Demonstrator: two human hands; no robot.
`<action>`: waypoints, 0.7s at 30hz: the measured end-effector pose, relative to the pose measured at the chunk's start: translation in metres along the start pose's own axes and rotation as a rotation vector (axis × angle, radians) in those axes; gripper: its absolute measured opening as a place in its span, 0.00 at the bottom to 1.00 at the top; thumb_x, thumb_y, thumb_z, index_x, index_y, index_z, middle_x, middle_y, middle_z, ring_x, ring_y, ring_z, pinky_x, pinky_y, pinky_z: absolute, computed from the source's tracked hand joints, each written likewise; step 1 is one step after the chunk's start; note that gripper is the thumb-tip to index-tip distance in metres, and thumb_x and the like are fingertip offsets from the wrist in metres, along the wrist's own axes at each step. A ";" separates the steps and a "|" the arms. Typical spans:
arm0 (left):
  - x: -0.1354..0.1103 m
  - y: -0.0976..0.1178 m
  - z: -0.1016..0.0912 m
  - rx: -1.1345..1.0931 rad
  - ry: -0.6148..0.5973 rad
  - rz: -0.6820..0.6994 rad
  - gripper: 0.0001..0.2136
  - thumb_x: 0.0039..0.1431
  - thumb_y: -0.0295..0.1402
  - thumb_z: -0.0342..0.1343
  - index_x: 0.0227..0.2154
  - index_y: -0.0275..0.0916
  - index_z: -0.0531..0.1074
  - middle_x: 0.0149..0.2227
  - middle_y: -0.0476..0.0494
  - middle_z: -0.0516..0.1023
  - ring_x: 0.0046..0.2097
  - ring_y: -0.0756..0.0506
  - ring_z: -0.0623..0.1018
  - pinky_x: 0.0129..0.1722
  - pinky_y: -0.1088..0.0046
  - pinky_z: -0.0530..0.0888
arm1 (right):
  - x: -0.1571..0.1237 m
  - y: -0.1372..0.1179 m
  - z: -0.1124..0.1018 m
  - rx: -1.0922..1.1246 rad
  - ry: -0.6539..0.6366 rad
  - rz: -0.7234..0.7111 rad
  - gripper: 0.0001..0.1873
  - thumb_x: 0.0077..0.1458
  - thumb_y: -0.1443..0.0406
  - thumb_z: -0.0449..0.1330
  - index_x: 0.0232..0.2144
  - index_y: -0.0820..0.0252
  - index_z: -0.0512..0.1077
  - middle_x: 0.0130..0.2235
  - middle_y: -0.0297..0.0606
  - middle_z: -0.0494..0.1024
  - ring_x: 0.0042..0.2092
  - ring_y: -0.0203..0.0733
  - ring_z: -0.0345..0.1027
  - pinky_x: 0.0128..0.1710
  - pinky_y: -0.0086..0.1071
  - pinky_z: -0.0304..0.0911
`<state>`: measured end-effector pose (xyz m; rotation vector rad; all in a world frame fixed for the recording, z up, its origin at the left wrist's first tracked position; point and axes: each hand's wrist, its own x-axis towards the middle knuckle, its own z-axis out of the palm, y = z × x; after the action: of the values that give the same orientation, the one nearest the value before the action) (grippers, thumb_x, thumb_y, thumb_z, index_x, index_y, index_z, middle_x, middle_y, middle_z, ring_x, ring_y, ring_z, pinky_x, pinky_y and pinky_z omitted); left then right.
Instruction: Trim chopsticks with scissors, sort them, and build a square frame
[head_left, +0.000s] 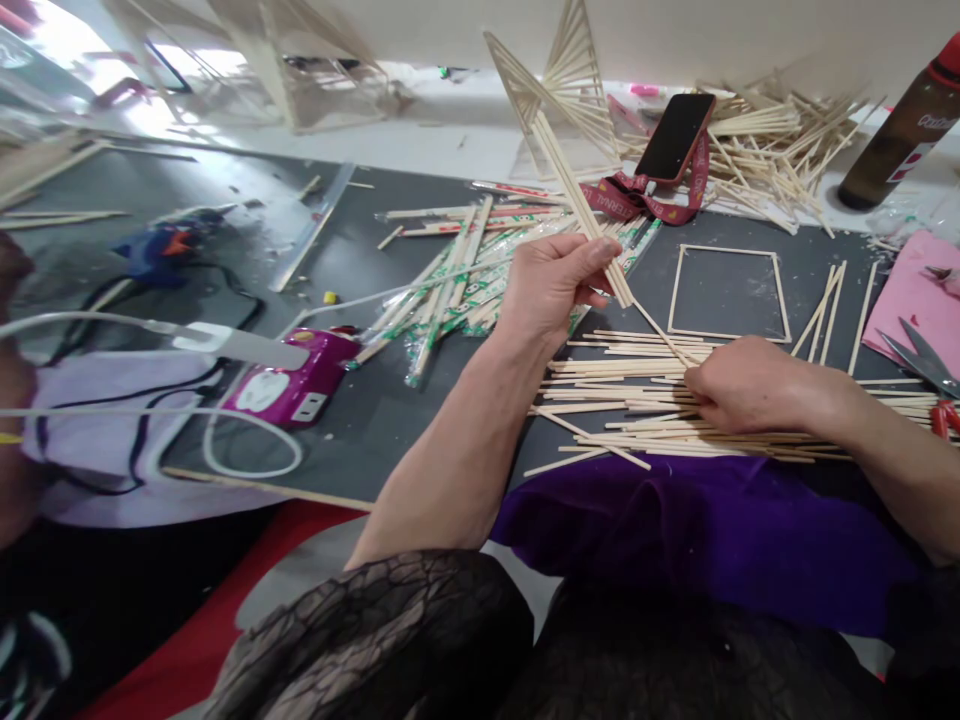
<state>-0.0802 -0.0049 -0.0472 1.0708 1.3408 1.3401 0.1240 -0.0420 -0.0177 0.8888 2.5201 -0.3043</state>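
Note:
My left hand (pixel 551 285) is closed on a fan-shaped frame of glued wooden sticks (pixel 559 110), pinching its long lower edge and holding it tilted above the dark board (pixel 360 430). My right hand (pixel 742 385) rests on a flat pile of loose wooden sticks (pixel 622 400) at the board's near edge, fingers curled and pinching one stick. A square stick frame (pixel 727 290) lies flat just beyond the right hand.
Wrapped chopsticks (pixel 450 285) lie heaped mid-board. A phone (pixel 677 135) with a red lanyard and another stick heap (pixel 772 150) sit behind. A brown bottle (pixel 896 135), pink paper, scissors (pixel 926 365) are at right; a blue glue gun (pixel 161 245) and magenta power strip (pixel 296 380) at left.

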 end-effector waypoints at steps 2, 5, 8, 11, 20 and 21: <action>0.000 0.001 -0.001 0.005 0.013 0.002 0.08 0.51 0.34 0.65 0.23 0.38 0.74 0.20 0.52 0.74 0.21 0.54 0.73 0.18 0.83 0.69 | -0.002 0.006 -0.005 0.085 0.000 0.003 0.12 0.52 0.67 0.56 0.32 0.60 0.80 0.29 0.42 0.80 0.28 0.40 0.67 0.25 0.32 0.45; 0.000 0.003 -0.002 0.011 0.020 0.005 0.07 0.51 0.34 0.64 0.23 0.38 0.74 0.20 0.51 0.74 0.21 0.54 0.72 0.18 0.82 0.69 | -0.003 0.022 -0.008 0.361 0.043 -0.064 0.08 0.52 0.67 0.57 0.27 0.60 0.76 0.27 0.34 0.76 0.27 0.34 0.63 0.27 0.29 0.50; 0.001 0.002 -0.003 0.006 0.009 0.017 0.07 0.50 0.34 0.65 0.23 0.38 0.74 0.20 0.51 0.74 0.21 0.53 0.73 0.18 0.80 0.70 | -0.002 0.039 -0.005 0.658 0.072 -0.105 0.07 0.54 0.66 0.56 0.25 0.61 0.71 0.24 0.30 0.71 0.26 0.31 0.62 0.27 0.26 0.53; 0.001 0.001 -0.003 0.002 0.001 0.021 0.08 0.49 0.34 0.65 0.22 0.38 0.74 0.20 0.51 0.73 0.21 0.52 0.73 0.18 0.80 0.70 | 0.000 0.046 0.000 0.839 0.035 -0.090 0.09 0.57 0.62 0.56 0.27 0.60 0.68 0.22 0.29 0.69 0.23 0.30 0.63 0.26 0.26 0.55; 0.001 0.000 -0.002 -0.072 -0.020 0.010 0.08 0.48 0.34 0.67 0.21 0.36 0.75 0.19 0.51 0.74 0.20 0.55 0.71 0.16 0.82 0.67 | 0.003 0.018 -0.004 0.365 0.200 -0.011 0.12 0.58 0.67 0.54 0.40 0.62 0.76 0.31 0.39 0.80 0.31 0.37 0.68 0.30 0.29 0.53; 0.001 0.000 -0.002 -0.076 -0.021 0.012 0.08 0.48 0.34 0.67 0.21 0.37 0.75 0.19 0.51 0.74 0.20 0.55 0.71 0.16 0.82 0.68 | 0.004 0.014 -0.002 0.300 0.220 -0.004 0.14 0.59 0.66 0.53 0.45 0.62 0.75 0.34 0.41 0.81 0.32 0.38 0.69 0.30 0.29 0.52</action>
<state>-0.0824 -0.0041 -0.0475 1.0404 1.2606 1.3745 0.1295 -0.0281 -0.0185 1.0825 2.7234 -0.6307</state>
